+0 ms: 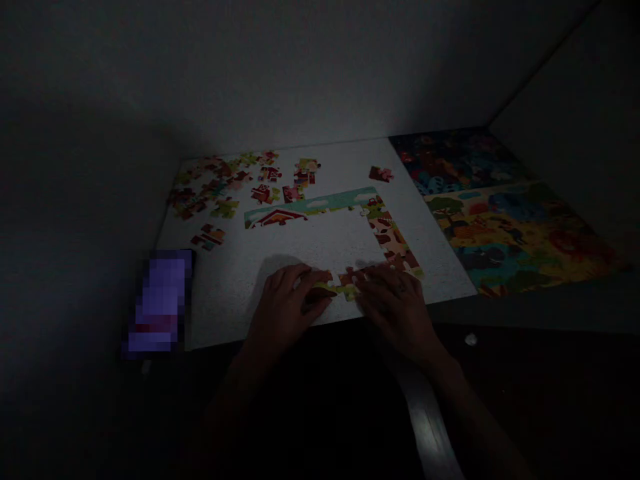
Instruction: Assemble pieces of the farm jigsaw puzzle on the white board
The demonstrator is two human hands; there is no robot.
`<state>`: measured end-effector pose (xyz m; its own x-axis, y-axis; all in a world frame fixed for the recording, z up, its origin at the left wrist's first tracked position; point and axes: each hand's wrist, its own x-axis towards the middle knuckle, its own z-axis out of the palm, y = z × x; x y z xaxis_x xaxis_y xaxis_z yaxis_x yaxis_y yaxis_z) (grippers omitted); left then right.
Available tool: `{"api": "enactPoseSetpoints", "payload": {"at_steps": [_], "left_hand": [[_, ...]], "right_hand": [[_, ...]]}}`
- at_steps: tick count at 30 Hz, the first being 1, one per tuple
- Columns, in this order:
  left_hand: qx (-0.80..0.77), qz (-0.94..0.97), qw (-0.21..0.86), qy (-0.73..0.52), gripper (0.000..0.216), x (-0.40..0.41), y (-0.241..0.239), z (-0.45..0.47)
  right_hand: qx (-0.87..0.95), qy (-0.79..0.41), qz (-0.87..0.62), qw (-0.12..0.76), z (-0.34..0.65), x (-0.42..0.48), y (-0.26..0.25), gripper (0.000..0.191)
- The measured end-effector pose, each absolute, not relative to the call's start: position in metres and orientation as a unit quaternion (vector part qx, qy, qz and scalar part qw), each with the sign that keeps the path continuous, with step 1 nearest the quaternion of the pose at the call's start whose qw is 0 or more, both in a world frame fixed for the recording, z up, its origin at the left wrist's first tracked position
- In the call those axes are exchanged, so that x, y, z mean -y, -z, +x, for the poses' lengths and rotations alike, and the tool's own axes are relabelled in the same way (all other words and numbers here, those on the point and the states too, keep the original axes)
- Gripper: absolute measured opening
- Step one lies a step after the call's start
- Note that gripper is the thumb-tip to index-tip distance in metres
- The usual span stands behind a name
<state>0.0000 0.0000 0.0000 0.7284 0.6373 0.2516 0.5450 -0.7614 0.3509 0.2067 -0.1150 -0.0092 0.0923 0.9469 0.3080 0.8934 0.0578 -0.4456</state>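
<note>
On the tabletop (320, 247), loose pieces (220, 187) lie far left, the puzzle frame (350, 213) sits centre, finished puzzles (500, 213) lie right, and both hands rest on the frame's near edge.

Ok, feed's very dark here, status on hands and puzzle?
Left hand and right hand flat on bottom-edge pieces. Puzzle frame part built. Loose pieces far left, nothing blocking.

Very dim throughout (edges nearly black), only the tabletop (325, 247) faintly lit.
</note>
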Motion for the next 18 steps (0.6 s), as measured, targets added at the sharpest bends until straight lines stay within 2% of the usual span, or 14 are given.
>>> {"api": "enactPoseSetpoints", "payload": {"at_steps": [6, 12, 18], "left_hand": [[-0.267, 0.934, 0.059, -0.228, 0.033, 0.0033, 0.002, 0.0], [-0.239, 0.93, 0.064, -0.27, 0.027, 0.0037, 0.004, -0.0003], [-0.211, 0.941, 0.055, -0.26, 0.027, 0.0037, 0.0024, 0.0041]], "right_hand": [[0.661, -0.021, -0.703, 0.26, 0.205, 0.1112, 0.0118, 0.029], [0.661, -0.013, -0.704, 0.26, 0.2038, 0.1108, 0.0109, 0.028], [0.655, -0.018, -0.706, 0.267, 0.2032, 0.11, 0.0089, 0.03]]}}
